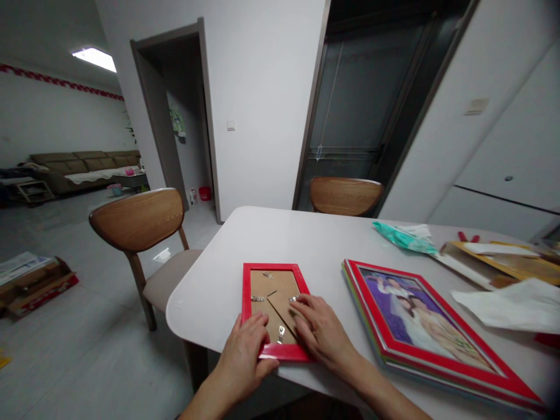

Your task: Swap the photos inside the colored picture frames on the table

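A small red picture frame (pixel 277 353) lies face down near the table's front edge, its brown backing board (pixel 280 286) facing up. Small metal clips sit along the inner edges, including a left clip (pixel 257 298) and a bottom clip (pixel 280 333). A dark stand slot or strut (pixel 280 312) runs diagonally across the board. My left hand (pixel 245 353) grips the lower left corner, thumb at the bottom edge. Curled over the right side is my right hand (pixel 321 329), its fingertips at the right clip (pixel 293 299); the fingertip contact is partly hidden.
Right of my hands lies a stack of larger frames, a red-framed photo (pixel 415 315) on top. Beyond it are a green plastic wrapper (pixel 402 236), white paper (pixel 511 303) and opened packaging (pixel 507 259). Wooden chairs stand at the table's left (pixel 140 219) and far side (pixel 345 195).
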